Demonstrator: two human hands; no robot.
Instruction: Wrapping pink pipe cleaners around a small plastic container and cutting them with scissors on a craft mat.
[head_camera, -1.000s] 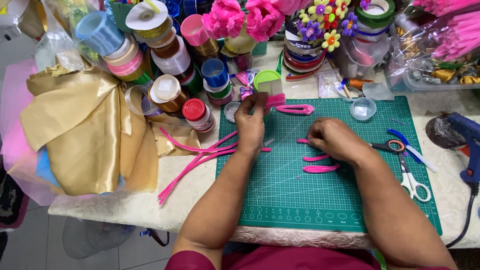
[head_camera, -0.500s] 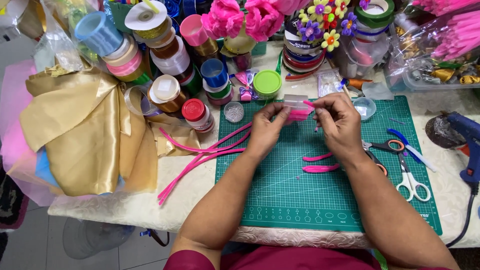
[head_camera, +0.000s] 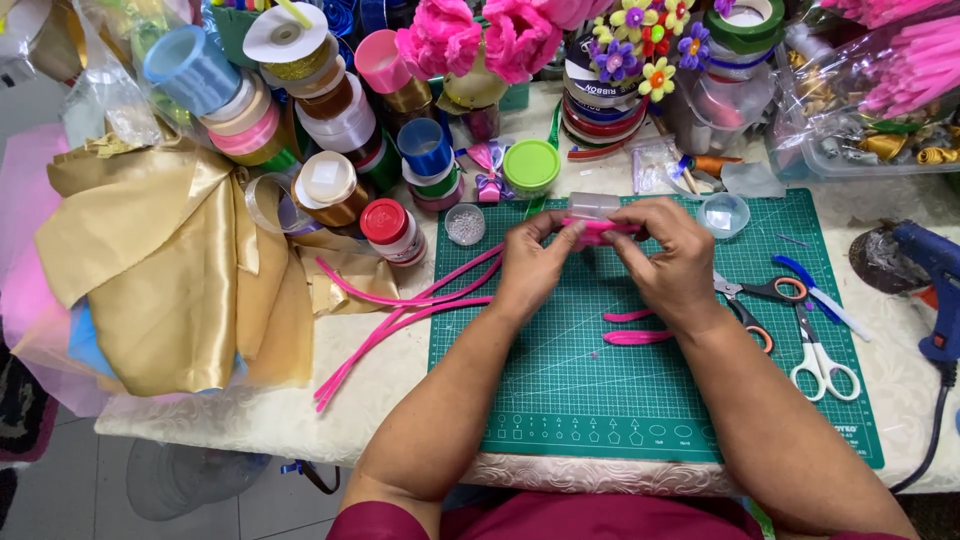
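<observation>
My left hand (head_camera: 535, 265) and my right hand (head_camera: 668, 258) are raised together over the green cutting mat (head_camera: 600, 390), both pinching a short pink pipe-cleaner piece (head_camera: 600, 229) held level between the fingertips. Two more short pink pieces (head_camera: 636, 328) lie on the mat just below my right hand. Several long pink pipe cleaners (head_camera: 400, 310) trail off the mat's left edge onto the table.
Orange-handled scissors (head_camera: 765, 300) and white-handled scissors (head_camera: 818, 355) lie at the mat's right. A blue glue gun (head_camera: 935, 275) rests at the far right. Ribbon spools (head_camera: 300, 90), a green lid (head_camera: 531, 165), pink fabric flowers (head_camera: 480, 40) and gold satin cloth (head_camera: 170, 270) crowd the back and left.
My hands came off the mat and met near its far edge. The pink piece picked up there is now held between both hands, slightly nearer to me.
</observation>
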